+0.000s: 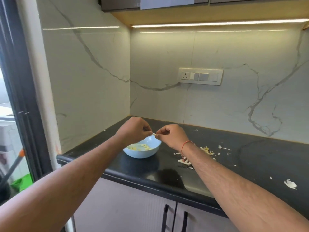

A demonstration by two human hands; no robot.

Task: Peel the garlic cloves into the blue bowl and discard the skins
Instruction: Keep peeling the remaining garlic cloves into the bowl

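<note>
Above the blue bowl [142, 152], which already holds several peeled cloves, the left hand [133, 131] and right hand [172, 135] each pinch one garlic clove [153, 134], while loose skins [206, 150] right of the bowl await discarding.

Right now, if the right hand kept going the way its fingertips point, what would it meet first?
Likely the left hand: the right hand points leftward at it, both pinching one garlic clove above the blue bowl. Depth unclear.
</note>
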